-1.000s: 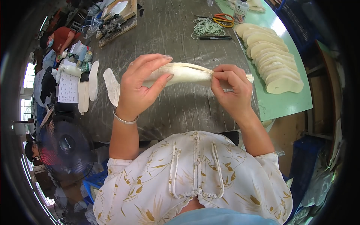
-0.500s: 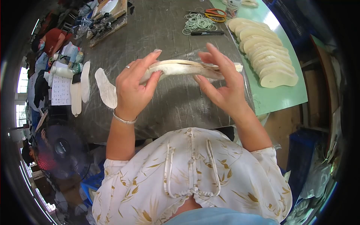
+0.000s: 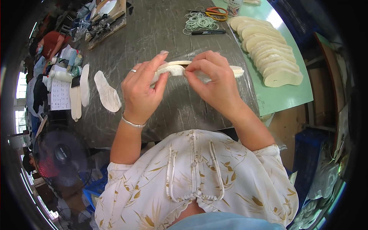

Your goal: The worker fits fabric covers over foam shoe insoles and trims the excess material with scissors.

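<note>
Above the grey table, both hands hold a small stack of cream insoles [image 3: 174,70], seen edge-on, with a white fluffy layer on the near side. My left hand [image 3: 142,86] closes round the stack's left end, thumb in front and fingers behind. My right hand [image 3: 214,81] pinches the edge near the middle between thumb and fingertips. The stack's right end [image 3: 237,71] sticks out beyond the right hand. One white fluffy insole [image 3: 106,92] lies flat on the table left of my left hand. The fingers partly hide the layers, so I cannot tell how many there are.
A fanned row of cream insoles [image 3: 281,76] lies on the green board [image 3: 291,100] at right. Pale rubber bands [image 3: 200,22], orange-handled scissors [image 3: 217,14] and a black pen [image 3: 208,32] lie at the back. Bottles [image 3: 61,75], more insoles [image 3: 85,85] and a fan [image 3: 61,153] are at left.
My right hand has moved left along the stack and now pinches its edge near the middle, its fingers drawn in. The left hand keeps its hold, shifted slightly right.
</note>
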The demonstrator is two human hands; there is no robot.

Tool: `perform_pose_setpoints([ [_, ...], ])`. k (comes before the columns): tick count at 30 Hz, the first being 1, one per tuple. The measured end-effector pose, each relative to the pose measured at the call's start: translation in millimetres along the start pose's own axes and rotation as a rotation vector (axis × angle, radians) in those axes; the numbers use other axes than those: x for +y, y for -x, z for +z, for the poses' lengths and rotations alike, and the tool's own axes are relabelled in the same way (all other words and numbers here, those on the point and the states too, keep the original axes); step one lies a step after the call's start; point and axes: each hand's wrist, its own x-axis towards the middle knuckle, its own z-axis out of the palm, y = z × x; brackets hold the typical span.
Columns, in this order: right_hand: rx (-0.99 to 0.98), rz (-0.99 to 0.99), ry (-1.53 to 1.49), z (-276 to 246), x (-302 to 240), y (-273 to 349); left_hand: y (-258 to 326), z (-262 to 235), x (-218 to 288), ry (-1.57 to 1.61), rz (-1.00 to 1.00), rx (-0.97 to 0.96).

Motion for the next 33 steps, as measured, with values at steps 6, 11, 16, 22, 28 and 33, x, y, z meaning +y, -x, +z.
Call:
perform_pose_setpoints([
  [6,0.039,-0.304,0.086,2,9,1,3,4,4,-0.086,-0.079,-0.038],
  [11,0.112,-0.093,-0.064,7,11,6,2,5,4,0.052,-0.086,-0.037],
  [16,0.096,-0.018,-0.133,5,8,4,4,5,4,0.161,-0.168,-0.029],
  [22,0.103,-0.027,-0.153,6,8,3,4,4,7,0.196,-0.247,-0.009],
  [28,0.112,-0.032,-0.075,11,13,8,-5,-2,15,0.237,-0.327,-0.155],
  [33,0.049,0.065,-0.097,-3,0,14,-5,1,6,0.028,-0.127,-0.267],
])
